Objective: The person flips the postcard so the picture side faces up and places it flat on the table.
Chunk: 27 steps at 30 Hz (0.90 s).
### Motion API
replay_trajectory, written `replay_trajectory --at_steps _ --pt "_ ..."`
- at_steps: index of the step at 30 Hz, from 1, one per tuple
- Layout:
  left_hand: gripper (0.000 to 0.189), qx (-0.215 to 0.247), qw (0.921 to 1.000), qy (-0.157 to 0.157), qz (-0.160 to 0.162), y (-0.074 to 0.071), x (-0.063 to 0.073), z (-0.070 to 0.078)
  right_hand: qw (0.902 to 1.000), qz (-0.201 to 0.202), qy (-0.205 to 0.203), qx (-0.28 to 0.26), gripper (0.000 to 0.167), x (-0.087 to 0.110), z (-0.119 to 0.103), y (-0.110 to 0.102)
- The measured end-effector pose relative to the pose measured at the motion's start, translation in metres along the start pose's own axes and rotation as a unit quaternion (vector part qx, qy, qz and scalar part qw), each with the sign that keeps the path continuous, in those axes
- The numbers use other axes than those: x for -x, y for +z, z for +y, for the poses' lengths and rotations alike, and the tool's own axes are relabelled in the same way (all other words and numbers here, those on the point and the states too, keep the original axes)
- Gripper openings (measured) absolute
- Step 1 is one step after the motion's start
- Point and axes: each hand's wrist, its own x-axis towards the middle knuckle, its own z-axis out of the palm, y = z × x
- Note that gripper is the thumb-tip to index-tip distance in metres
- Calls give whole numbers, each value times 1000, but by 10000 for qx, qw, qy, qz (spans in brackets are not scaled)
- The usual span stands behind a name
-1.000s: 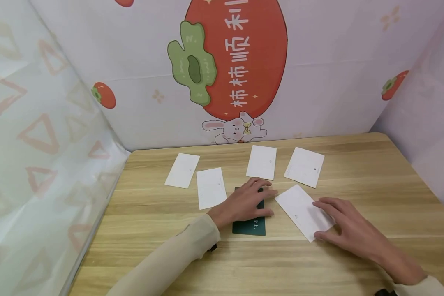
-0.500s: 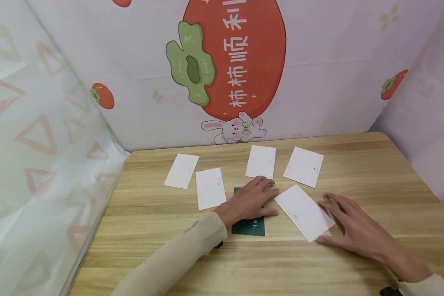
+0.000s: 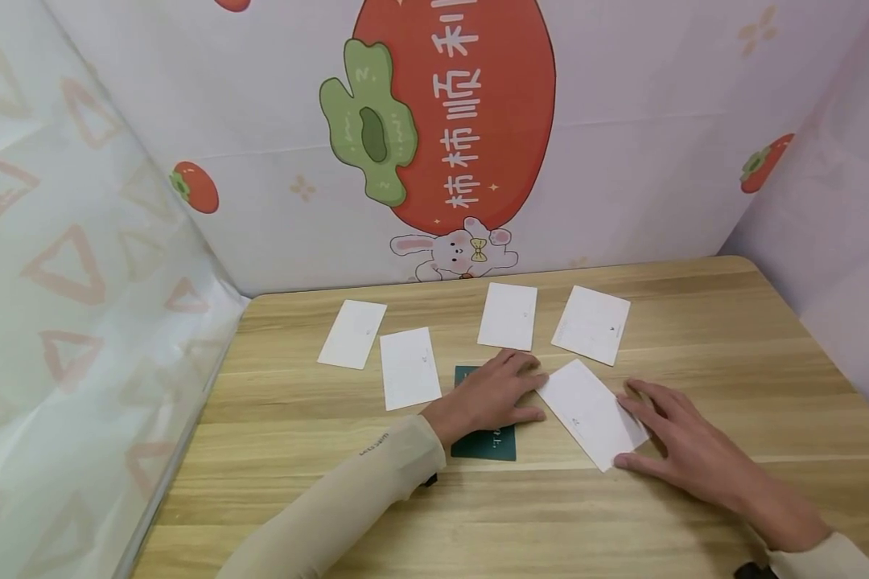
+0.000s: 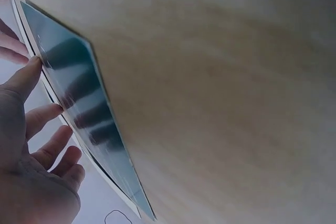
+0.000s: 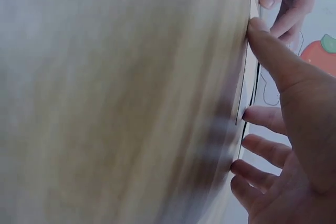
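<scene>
My left hand (image 3: 488, 396) lies above a dark green card (image 3: 478, 445) with pale lettering, hiding much of its middle. Its fingers are spread and loosely bent; in the left wrist view, the thumb reaches the edge of the glossy green card (image 4: 79, 82). To the right, a white card (image 3: 586, 412) lies slanted on the table, its left corner close to the left fingertips. My right hand (image 3: 688, 446) is at that white card's right side, thumb by the lower corner and index finger at the right edge. Its fingers are spread, the thumb apart from them.
Along the back of the wooden table (image 3: 550, 523) lie more white cards: a far-left card (image 3: 352, 334), a left card (image 3: 410, 368), a middle card (image 3: 508, 316) and a right card (image 3: 591, 326). Printed cloth walls (image 3: 261, 201) stand behind and at both sides.
The left hand has shifted slightly right over the green card. The right hand moved slightly away from the white card, then back to its edge. The cards have hardly moved.
</scene>
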Motion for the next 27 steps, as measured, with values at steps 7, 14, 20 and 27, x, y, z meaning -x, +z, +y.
replay_trajectory --at_steps 7,14,20,27 --pt "63 472 9987 -154 -58 0 1 0 9970 -181 369 -652 83 -6 -9 0" --pt "62 700 9973 -209 -49 1 1 0 9795 -742 1149 -1481 84 -17 -18 -6" --pt "62 785 9965 -278 -13 -1 -1 3 9680 -947 1532 -1746 82 -22 -21 -8" --pt "60 969 9936 -588 -22 -3 -5 8 9633 -898 1572 -1980 75 -19 -20 -6"
